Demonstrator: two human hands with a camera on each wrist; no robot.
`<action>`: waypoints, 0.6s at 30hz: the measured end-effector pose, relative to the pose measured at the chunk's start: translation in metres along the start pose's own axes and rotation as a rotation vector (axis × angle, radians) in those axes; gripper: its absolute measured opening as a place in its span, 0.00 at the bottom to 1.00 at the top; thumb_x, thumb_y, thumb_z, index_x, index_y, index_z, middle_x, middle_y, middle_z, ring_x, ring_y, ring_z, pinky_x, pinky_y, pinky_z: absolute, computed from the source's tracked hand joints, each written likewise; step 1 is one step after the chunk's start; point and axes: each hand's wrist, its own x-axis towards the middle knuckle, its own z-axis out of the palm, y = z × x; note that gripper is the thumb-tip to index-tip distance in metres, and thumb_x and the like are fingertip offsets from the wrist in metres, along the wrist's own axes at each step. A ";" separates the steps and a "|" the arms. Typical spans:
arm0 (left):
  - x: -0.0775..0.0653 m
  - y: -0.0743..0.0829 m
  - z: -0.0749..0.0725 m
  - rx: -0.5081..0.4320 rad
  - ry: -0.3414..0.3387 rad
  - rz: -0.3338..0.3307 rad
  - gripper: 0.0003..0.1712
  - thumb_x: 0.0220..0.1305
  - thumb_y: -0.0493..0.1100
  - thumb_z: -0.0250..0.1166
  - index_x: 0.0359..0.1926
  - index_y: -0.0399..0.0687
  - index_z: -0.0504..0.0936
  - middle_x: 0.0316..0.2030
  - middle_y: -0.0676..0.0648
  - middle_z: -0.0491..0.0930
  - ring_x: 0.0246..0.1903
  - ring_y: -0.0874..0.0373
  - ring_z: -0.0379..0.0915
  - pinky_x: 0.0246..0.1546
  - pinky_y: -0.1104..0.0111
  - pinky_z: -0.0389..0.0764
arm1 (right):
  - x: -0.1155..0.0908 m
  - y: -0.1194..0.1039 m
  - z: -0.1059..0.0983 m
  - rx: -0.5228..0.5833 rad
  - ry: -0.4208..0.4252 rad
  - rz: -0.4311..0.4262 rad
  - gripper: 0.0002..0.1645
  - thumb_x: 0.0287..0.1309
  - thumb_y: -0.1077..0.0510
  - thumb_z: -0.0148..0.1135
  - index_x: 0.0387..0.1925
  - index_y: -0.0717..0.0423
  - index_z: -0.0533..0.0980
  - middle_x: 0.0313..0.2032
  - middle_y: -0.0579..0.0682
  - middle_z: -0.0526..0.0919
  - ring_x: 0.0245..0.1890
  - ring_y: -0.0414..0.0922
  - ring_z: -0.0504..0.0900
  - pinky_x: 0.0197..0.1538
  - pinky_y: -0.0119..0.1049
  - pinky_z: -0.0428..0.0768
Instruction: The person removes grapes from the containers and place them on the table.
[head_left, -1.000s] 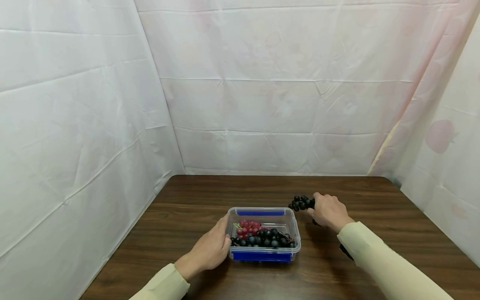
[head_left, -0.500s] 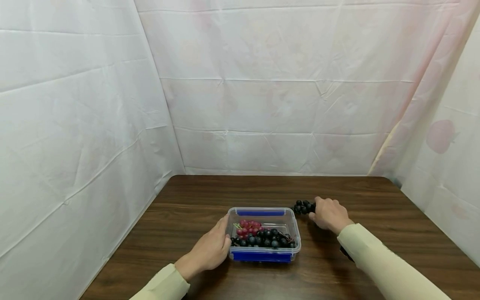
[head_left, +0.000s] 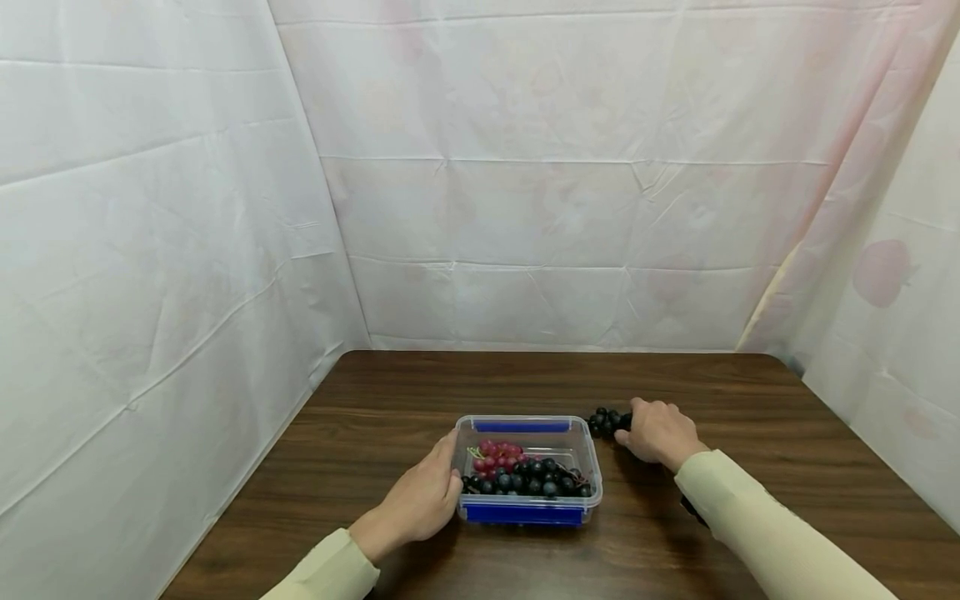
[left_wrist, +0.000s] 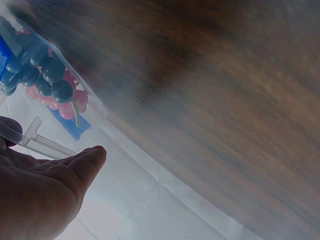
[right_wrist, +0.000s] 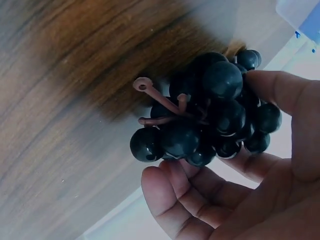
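A clear plastic container [head_left: 522, 513] with blue clips stands on the table in the head view. Inside lie a bunch of red grapes [head_left: 495, 457] and, in front of it, a bunch of black grapes [head_left: 534, 482]. Along the container's left wall rests my left hand [head_left: 420, 493], its fingers straight. To the container's right, my right hand [head_left: 660, 435] holds another bunch of black grapes [right_wrist: 220, 115] with curled fingers and thumb. Brownish stems stick out from that bunch in the right wrist view. The head view shows it low, just over or on the table; I cannot tell which.
The dark wood-grain table [head_left: 405, 383] ends at a white sheet wall [head_left: 540, 300] behind and at similar sheets on both sides. A corner of the container [right_wrist: 305, 17] shows at the upper right of the right wrist view.
My right hand has lowered slightly toward the table with the black grapes, which also shifted a little to the right. The left hand and the container have stayed put.
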 end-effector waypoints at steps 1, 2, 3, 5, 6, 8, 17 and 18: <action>0.000 0.000 0.000 0.000 -0.001 0.000 0.37 0.77 0.41 0.47 0.80 0.34 0.47 0.77 0.35 0.56 0.73 0.44 0.60 0.69 0.49 0.67 | 0.000 0.001 0.000 0.004 0.001 0.000 0.43 0.65 0.44 0.67 0.69 0.68 0.68 0.55 0.74 0.78 0.52 0.72 0.78 0.39 0.61 0.82; 0.000 0.000 0.000 -0.001 -0.002 -0.001 0.37 0.77 0.41 0.47 0.80 0.34 0.47 0.77 0.35 0.56 0.73 0.44 0.60 0.69 0.49 0.67 | 0.000 0.001 -0.001 0.007 0.003 -0.001 0.44 0.64 0.42 0.67 0.69 0.69 0.68 0.56 0.74 0.78 0.51 0.71 0.79 0.39 0.61 0.82; 0.000 0.000 0.000 -0.002 -0.002 -0.001 0.38 0.77 0.41 0.47 0.80 0.34 0.47 0.77 0.35 0.56 0.73 0.45 0.60 0.69 0.49 0.67 | 0.000 0.002 -0.001 0.011 0.009 -0.004 0.45 0.63 0.41 0.68 0.69 0.69 0.68 0.56 0.74 0.78 0.50 0.70 0.80 0.39 0.61 0.83; 0.000 0.000 0.001 -0.002 -0.001 -0.002 0.37 0.77 0.41 0.47 0.80 0.34 0.47 0.77 0.35 0.56 0.73 0.45 0.59 0.70 0.49 0.67 | 0.000 0.003 -0.003 0.015 0.018 -0.007 0.48 0.62 0.39 0.68 0.69 0.69 0.68 0.57 0.73 0.78 0.50 0.70 0.80 0.40 0.61 0.83; 0.000 0.000 0.001 -0.001 0.000 -0.002 0.37 0.77 0.41 0.47 0.80 0.34 0.47 0.77 0.35 0.56 0.73 0.45 0.59 0.70 0.49 0.66 | 0.000 0.003 -0.004 0.017 0.023 -0.008 0.49 0.62 0.37 0.68 0.70 0.69 0.67 0.57 0.74 0.77 0.51 0.70 0.79 0.41 0.61 0.82; 0.000 0.000 0.001 -0.001 0.000 -0.003 0.37 0.77 0.41 0.47 0.80 0.34 0.47 0.77 0.35 0.55 0.74 0.45 0.58 0.70 0.49 0.66 | -0.001 0.003 -0.005 0.017 0.028 -0.011 0.51 0.61 0.35 0.67 0.70 0.70 0.67 0.58 0.74 0.76 0.53 0.70 0.78 0.43 0.62 0.82; -0.001 0.000 0.001 -0.004 0.003 0.015 0.37 0.77 0.40 0.47 0.80 0.33 0.46 0.77 0.33 0.55 0.73 0.43 0.59 0.69 0.47 0.67 | -0.006 0.002 -0.014 0.039 0.070 -0.039 0.56 0.60 0.29 0.64 0.69 0.72 0.67 0.59 0.74 0.75 0.55 0.71 0.77 0.43 0.63 0.81; -0.001 0.000 0.001 -0.004 0.001 0.011 0.37 0.77 0.40 0.47 0.80 0.33 0.46 0.77 0.34 0.55 0.73 0.43 0.59 0.69 0.48 0.67 | -0.007 0.002 -0.014 0.043 0.075 -0.041 0.56 0.60 0.29 0.64 0.69 0.72 0.67 0.59 0.74 0.76 0.55 0.70 0.77 0.43 0.63 0.81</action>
